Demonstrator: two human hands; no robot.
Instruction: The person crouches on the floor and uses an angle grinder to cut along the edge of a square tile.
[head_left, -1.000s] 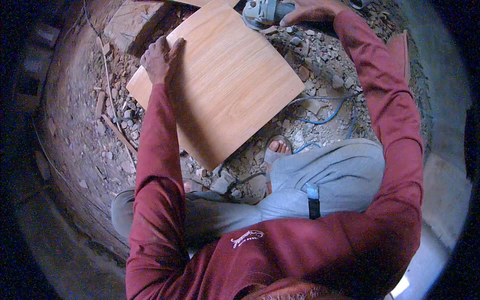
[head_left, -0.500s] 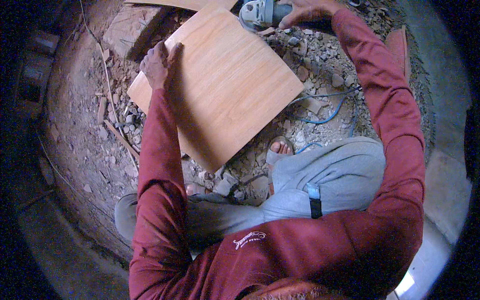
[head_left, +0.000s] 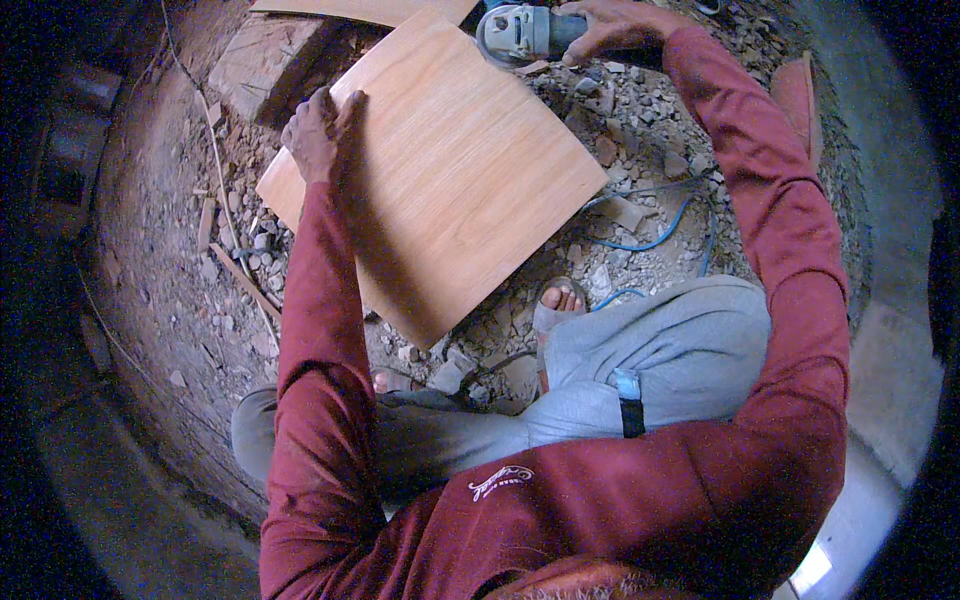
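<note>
The grinder (head_left: pixel 525 34) has just rolled a little and dipped at the top of the frame, leaving its round head right by the board's (head_left: pixel 470 170) upper-right edge, contact hard to judge. It points left, long axis nearly sideways, right hand (head_left: pixel 622 28) wrapped round its body. The board, upper centre, looks almost square, no clear long axis, corners aimed up and down; left hand (head_left: pixel 316 138) clasps its upper-left edge.

We can count two wood-grain panels (head_left: pixel 460 170), one large rough block (head_left: pixel 265 65), one angle grinder (head_left: pixel 522 36), and two feet (head_left: pixel 560 299).
</note>
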